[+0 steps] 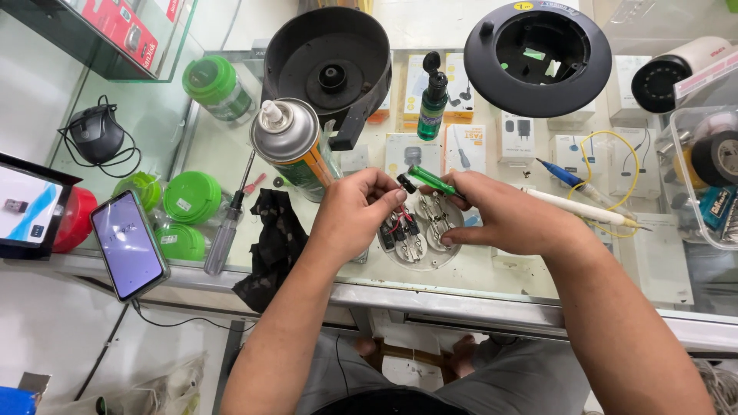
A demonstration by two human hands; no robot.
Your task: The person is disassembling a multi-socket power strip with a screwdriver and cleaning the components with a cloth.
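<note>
Green translucent plastic marks the slim screwdriver handle (430,180) that our right hand (503,223) grips closed, its tip reaching toward the left fingers. Our left hand (355,211) pinches a small black part (406,183) with red wires just above the round white plastic base with metal contacts (419,230), which rests on the glass surface (231,154) between both hands. We judge the base light and rigid but its wires and contacts delicate, so the rim seems the safest hold. An orange spray can (296,150) and a black cloth (273,234) lie to the left.
</note>
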